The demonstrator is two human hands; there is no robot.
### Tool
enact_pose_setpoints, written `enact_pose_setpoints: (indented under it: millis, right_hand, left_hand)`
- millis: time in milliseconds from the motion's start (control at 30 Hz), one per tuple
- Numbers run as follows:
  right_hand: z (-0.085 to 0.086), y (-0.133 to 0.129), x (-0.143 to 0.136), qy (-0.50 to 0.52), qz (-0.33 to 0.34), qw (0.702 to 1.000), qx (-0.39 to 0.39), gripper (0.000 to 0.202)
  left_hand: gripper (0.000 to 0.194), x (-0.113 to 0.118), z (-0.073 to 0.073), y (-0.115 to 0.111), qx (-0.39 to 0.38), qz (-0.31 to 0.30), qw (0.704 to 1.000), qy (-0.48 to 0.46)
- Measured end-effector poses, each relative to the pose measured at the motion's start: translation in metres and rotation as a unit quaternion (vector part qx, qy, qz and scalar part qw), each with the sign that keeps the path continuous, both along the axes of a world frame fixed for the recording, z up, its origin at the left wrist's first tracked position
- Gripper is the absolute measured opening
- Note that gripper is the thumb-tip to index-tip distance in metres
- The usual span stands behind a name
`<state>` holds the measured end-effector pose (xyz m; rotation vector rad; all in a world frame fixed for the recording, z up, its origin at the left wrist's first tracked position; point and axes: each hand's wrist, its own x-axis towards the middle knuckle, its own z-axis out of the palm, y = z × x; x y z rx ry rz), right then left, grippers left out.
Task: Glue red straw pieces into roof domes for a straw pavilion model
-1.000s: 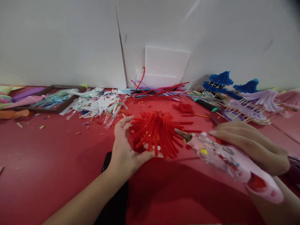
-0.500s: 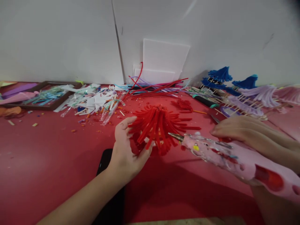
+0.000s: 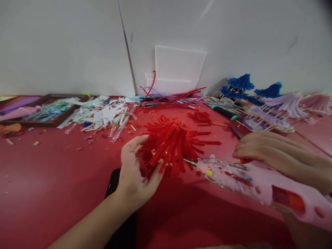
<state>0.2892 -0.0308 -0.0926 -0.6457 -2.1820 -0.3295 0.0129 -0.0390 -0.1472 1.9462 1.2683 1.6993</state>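
Observation:
My left hand (image 3: 135, 176) curls its thumb and fingers around the left side of a red pipe-cleaner canopy (image 3: 176, 138), a cone of fuzzy strands spreading from the top; a frame shows partly beneath it. From the right, a pink hot glue gun (image 3: 233, 176) points its metal nozzle at the lower strands. My right hand (image 3: 301, 228) is mostly hidden under the gun, around its grip. Above the gun, a hand (image 3: 280, 152), seemingly another person's, rests over scissors (image 3: 236, 132), with a bit of red under its fingers.
A black phone (image 3: 114, 181) lies by my left forearm. White scraps (image 3: 103, 116) and a brown frame (image 3: 52, 121) are at left. Loose pipe cleaners (image 3: 171, 100) and white boards (image 3: 180, 64) stand at the back. Blue (image 3: 241, 82) and lilac (image 3: 286, 103) pipe-cleaner models sit at right.
The glue gun nozzle has moved slightly left and down, in among the lower strands. The canopy is tilted a little in my left hand. The view has shifted slightly.

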Motion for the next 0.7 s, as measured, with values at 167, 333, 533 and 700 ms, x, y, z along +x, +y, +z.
enact_pose_setpoints:
  millis: [167, 333, 533, 700]
  right_hand:
    - [0.0, 0.0, 0.002, -0.004, -0.004, 1.0, 0.025, 0.014]
    - [-0.001, -0.001, 0.003, -0.011, -0.025, 0.999, 0.043, 0.02]
    - [-0.001, -0.001, -0.001, 0.012, -0.019, 0.999, 0.037, 0.033]
    - [0.006, -0.01, -0.004, -0.015, -0.042, 0.999, -0.014, 0.032]
  left_hand:
    - [0.055, 0.0, -0.002, 0.0, 0.004, 0.006, 1.0, 0.003]
    - [0.055, 0.0, 0.0, -0.001, 0.028, 0.002, 0.999, 0.025]
    - [0.056, -0.001, 0.0, -0.001, 0.019, 0.004, 0.999, 0.033]
    - [0.057, -0.002, 0.002, -0.001, 0.023, -0.002, 0.999, 0.044]
